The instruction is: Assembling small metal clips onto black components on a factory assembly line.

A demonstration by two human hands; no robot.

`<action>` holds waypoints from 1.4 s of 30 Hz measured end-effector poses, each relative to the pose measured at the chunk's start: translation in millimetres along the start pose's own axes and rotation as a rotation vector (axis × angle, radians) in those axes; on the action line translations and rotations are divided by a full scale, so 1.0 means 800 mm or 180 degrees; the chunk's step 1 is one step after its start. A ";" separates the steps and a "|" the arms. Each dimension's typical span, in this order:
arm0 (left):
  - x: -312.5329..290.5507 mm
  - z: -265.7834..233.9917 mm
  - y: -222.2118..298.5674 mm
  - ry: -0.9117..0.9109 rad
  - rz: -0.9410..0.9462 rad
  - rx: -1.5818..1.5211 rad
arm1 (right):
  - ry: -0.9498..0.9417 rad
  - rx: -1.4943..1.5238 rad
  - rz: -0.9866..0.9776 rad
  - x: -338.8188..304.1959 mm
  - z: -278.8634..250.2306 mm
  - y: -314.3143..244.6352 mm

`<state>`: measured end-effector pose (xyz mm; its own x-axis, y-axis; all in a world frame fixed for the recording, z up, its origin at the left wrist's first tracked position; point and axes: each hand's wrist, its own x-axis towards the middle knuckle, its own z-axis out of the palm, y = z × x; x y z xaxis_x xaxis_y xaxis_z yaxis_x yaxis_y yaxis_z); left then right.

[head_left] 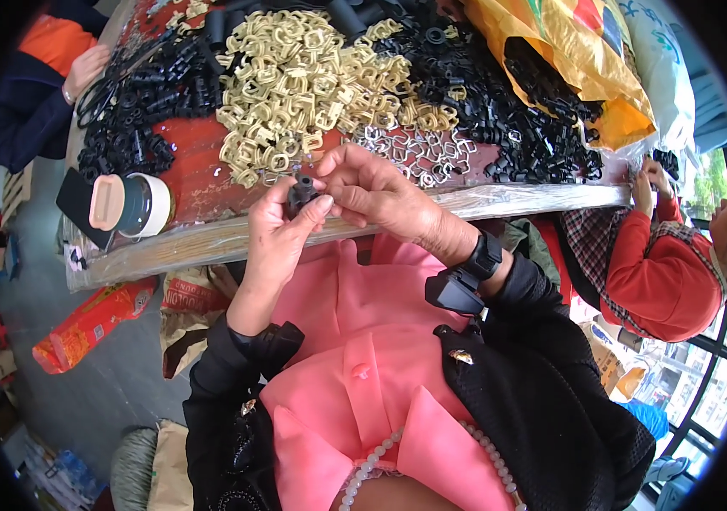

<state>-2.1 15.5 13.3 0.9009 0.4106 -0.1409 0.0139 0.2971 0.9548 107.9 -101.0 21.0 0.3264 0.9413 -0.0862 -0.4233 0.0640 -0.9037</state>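
Head view: left hand pinches black fitting beside right hand.

- Type of place: a workshop for small parts, judging by the following.
- Worktable: covered with loose bulk heaps of beige clips, silver wire clips and black fittings.
- Stock: yellow sack lying open on the table, small black pieces at its mouth.
- Staffing: co-worker in red and co-worker in navy and orange, at opposite ends.
- Premises: plain grey floor; large dark-framed windows.
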 end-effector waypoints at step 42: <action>0.032 -0.004 0.006 0.0139 -0.0225 0.0223 | 0.0816 -0.0876 0.0011 -0.025 -0.018 -0.012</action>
<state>19.5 30.1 13.4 0.8769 0.4282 -0.2183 0.1083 0.2663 0.9578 117.4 -124.9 25.1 0.5412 0.8255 -0.1602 -0.1931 -0.0634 -0.9791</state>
